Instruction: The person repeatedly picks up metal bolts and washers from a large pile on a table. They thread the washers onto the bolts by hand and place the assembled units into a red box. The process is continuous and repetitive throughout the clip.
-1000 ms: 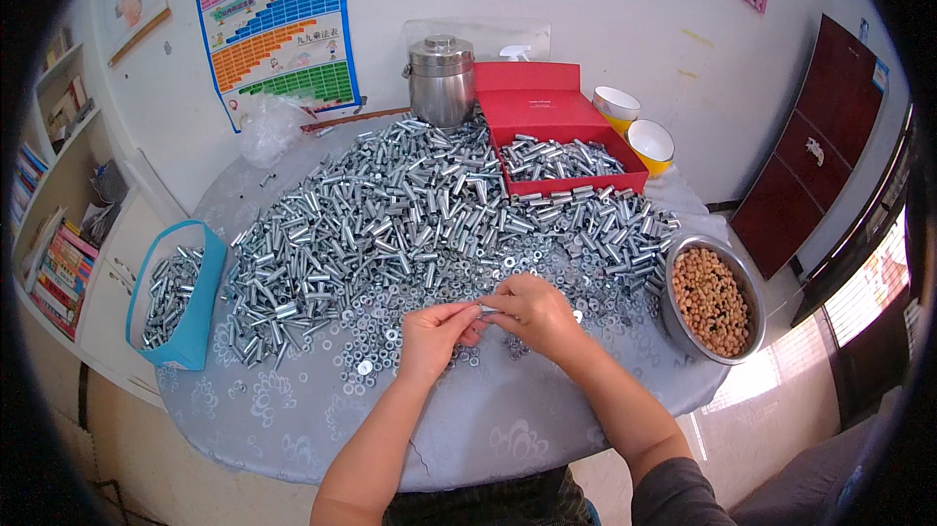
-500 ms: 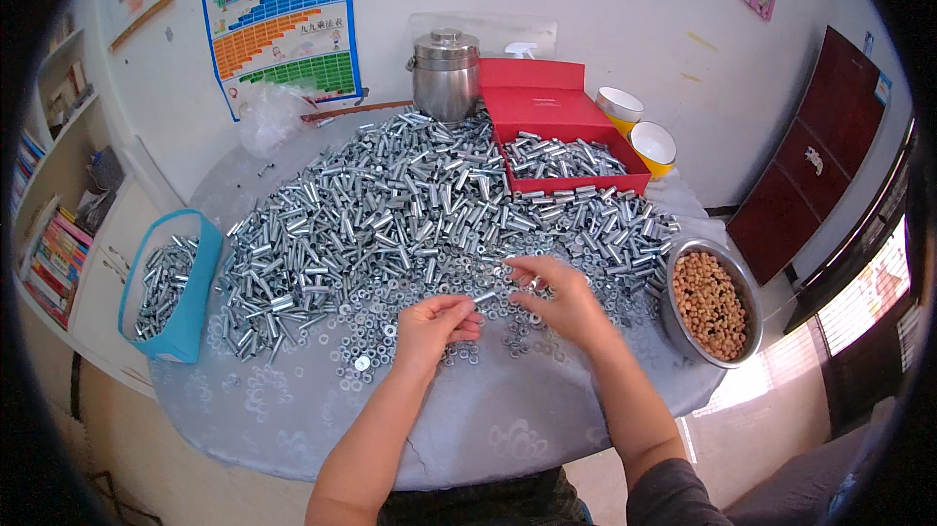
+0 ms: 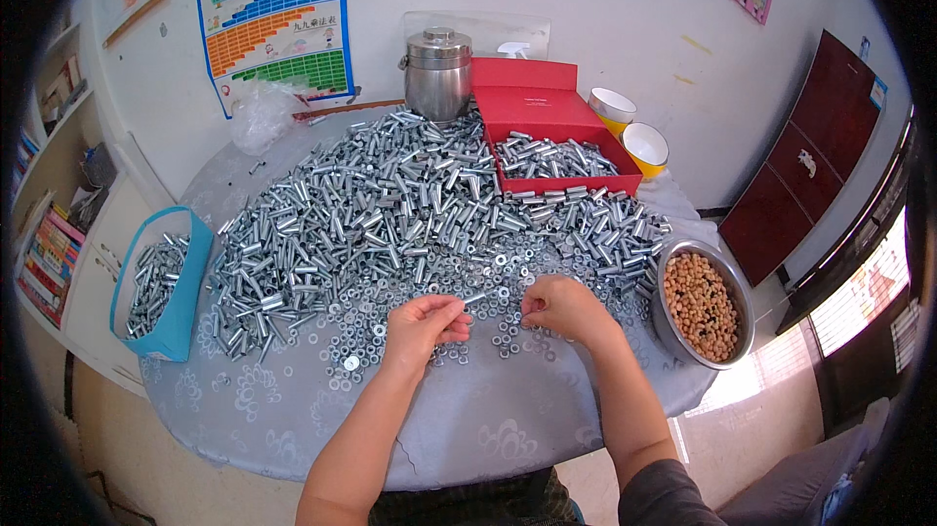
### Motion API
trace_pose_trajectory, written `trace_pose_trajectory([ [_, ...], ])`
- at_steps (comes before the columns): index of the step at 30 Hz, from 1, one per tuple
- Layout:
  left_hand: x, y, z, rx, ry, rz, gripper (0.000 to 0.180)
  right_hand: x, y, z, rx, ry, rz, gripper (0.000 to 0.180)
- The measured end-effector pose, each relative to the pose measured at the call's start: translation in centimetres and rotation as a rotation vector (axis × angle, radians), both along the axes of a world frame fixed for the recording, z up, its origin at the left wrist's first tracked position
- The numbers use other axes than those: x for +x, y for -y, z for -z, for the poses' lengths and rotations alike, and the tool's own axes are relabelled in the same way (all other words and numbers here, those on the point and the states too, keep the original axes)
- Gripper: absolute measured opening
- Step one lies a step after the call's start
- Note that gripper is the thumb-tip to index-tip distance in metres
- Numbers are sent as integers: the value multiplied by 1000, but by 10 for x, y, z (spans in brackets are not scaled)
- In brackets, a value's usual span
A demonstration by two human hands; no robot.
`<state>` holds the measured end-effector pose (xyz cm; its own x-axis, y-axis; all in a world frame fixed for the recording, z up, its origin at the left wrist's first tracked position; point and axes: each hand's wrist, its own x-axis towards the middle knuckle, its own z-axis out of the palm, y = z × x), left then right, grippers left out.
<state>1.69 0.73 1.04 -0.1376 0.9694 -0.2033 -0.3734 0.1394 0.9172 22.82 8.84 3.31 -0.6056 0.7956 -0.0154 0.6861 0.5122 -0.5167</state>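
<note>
My left hand [image 3: 418, 333] pinches a short silvery bolt [image 3: 475, 298] between thumb and forefinger, its free end pointing right. Beside it, my right hand [image 3: 570, 311] has its fingertips closed together, low at the loose nuts and washers [image 3: 508, 339]. Whatever those fingertips hold is too small or hidden to make out. Beyond both hands spreads a large heap of silvery metal sleeves and bolts [image 3: 342, 209].
A blue box [image 3: 185, 297] of metal parts is at the left edge. Behind the heap stand a steel canister [image 3: 437, 77], a red box [image 3: 571, 184] with more parts and yellow-white bowls [image 3: 645, 144]. On the right, a metal basin [image 3: 744, 336] holds brownish round pieces.
My right hand has come down from beside the bolt to the nuts and washers, and its spread fingers have closed. My left hand still holds the bolt. The view has shifted slightly.
</note>
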Motion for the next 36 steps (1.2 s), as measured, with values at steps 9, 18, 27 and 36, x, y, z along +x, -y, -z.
trace_pose_trajectory([
  [9,0,0,4,-29,30,58,20,-16,7,-13,-420,-683,98,16],
  [18,0,1,5,-58,68,141,19,-19,9,-11,-500,-729,59,20],
  [27,-1,1,7,-62,133,160,20,-25,9,-4,-320,-617,-60,21],
  [36,-5,-2,6,-60,136,89,19,-20,9,-2,4,-409,-106,17],
])
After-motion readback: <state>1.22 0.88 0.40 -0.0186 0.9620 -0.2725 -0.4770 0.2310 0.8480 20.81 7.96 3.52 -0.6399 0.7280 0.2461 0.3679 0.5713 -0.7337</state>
